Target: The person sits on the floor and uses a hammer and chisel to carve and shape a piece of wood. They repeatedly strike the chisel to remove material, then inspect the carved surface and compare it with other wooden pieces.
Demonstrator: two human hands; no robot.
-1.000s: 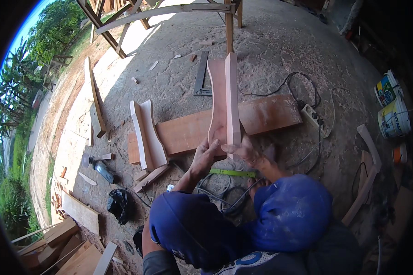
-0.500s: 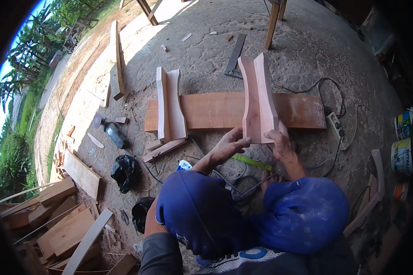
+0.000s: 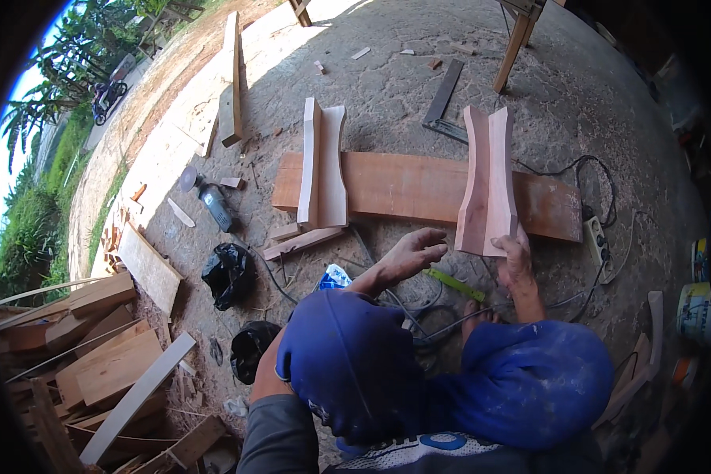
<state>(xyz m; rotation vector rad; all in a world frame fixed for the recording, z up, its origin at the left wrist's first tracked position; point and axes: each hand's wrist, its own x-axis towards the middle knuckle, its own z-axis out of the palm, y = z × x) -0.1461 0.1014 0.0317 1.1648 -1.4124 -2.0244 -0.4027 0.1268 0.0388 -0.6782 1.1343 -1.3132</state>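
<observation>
My right hand (image 3: 517,262) grips the lower end of a curved wooden leg (image 3: 486,189), made of two boards meeting in an L, with its thumb on the near edge. The leg is over the right part of a flat brown plank (image 3: 403,186); I cannot tell if it rests there. My left hand (image 3: 411,257) is in the air left of that leg's lower end, fingers stretched out and holding nothing. A second leg of like shape (image 3: 321,170) stands at the plank's left part, by small wood offcuts (image 3: 304,243).
An angle grinder (image 3: 213,204) and black plastic bags (image 3: 227,272) lie to the left, above a pile of boards (image 3: 110,371). A try square (image 3: 446,99) is beyond the plank. A power strip (image 3: 596,241) with cables lies at right, and a green strip (image 3: 454,283) near my foot.
My left hand has let go of the right-hand leg and drawn back to the left, its fingers opening. My right hand keeps its hold. The whole view has shifted, so the scene appears farther right.
</observation>
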